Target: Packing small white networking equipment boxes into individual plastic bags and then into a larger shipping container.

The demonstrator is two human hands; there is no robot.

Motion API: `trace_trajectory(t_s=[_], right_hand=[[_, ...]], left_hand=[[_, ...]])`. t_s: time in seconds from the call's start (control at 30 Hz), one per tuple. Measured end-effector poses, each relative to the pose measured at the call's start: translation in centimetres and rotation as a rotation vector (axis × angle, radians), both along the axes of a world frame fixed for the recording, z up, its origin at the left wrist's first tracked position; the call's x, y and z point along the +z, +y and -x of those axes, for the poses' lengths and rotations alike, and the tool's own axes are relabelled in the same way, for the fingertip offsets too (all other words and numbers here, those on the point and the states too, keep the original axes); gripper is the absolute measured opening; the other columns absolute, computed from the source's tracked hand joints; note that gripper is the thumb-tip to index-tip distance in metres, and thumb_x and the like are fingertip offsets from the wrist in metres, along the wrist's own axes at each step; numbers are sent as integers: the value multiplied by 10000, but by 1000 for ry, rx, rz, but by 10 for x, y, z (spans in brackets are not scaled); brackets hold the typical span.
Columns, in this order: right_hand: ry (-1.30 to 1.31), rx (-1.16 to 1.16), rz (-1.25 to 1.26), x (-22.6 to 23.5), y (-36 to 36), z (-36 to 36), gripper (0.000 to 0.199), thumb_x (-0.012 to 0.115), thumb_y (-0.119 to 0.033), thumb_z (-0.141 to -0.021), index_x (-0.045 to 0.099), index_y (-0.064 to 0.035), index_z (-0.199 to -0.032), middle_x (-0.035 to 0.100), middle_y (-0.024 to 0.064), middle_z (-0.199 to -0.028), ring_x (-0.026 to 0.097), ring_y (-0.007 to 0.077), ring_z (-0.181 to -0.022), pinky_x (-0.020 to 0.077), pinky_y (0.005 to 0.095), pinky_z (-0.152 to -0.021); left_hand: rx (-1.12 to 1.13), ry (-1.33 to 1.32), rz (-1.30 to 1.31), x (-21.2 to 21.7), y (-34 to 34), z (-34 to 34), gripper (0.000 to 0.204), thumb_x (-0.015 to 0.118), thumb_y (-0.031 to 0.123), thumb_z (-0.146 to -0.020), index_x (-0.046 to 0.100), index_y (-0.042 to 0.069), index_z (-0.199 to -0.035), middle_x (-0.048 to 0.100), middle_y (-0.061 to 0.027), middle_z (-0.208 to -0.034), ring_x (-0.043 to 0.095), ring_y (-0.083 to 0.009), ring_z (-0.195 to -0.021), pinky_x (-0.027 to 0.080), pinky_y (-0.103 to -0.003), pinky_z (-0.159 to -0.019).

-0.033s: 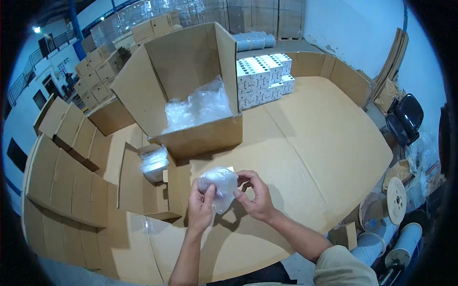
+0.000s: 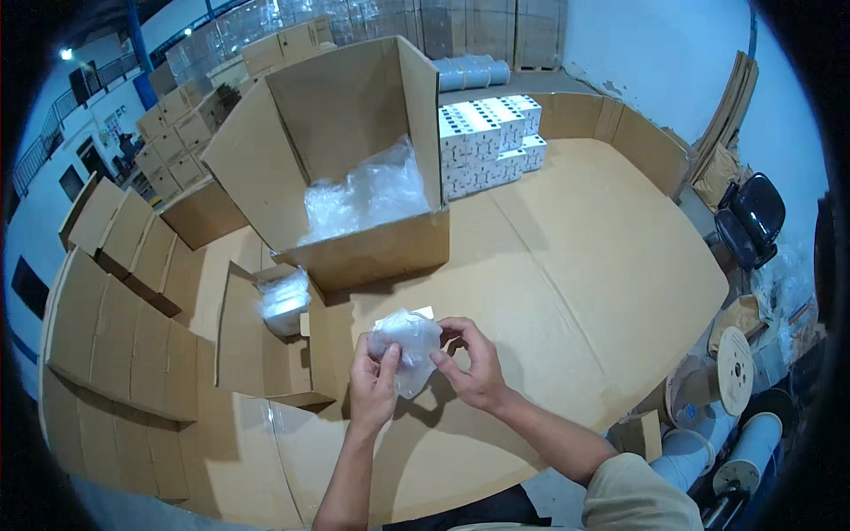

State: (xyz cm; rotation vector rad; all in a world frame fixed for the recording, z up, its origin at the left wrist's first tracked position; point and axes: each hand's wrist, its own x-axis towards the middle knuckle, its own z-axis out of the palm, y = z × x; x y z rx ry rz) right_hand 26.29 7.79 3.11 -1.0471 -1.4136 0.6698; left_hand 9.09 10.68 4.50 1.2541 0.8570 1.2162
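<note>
Clear plastic-wrapped bundle held up over cardboard-covered tabletop, right of small open carton. Left hand: fingers closed on bundle, thumb on near face. Right hand: fingers curled, partly open at bundle's right edge, contact can't tell. Large open box behind, clear wrap inside. White boxes stacked farther back.
</note>
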Motion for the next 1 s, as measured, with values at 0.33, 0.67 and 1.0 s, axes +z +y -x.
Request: trace_trajectory(t_s=[0.33, 0.67, 1.0], right_hand=[[21, -123, 246, -13, 1, 17, 147, 517, -122, -1043, 586, 5, -1019, 579, 53, -749, 539, 104, -689, 452, 281, -629], [-23, -165, 268, -27, 2, 18, 141, 506, -142, -1060, 569, -17, -1041, 540, 20, -708, 485, 68, -660, 393, 277, -569], [128, -39, 173, -24, 14, -5, 174, 629, -179, -1025, 621, -5, -1040, 611, 3, -807, 516, 53, -725, 435, 238, -634]], left_hand=[[325, 173, 53, -42, -9, 5, 171, 489, 182, -1086, 557, 25, -1106, 591, -16, -977, 537, -78, -905, 460, -248, -806], [516, 274, -134, -44, 0, 10, 265, 477, 236, -1094, 574, -2, -1027, 555, 11, -788, 454, -51, -705, 398, -231, -627], [393, 206, -120, -47, -2, 15, 195, 501, 197, -1083, 563, 18, -1040, 507, 47, -716, 392, -23, -611, 314, -205, -532]])
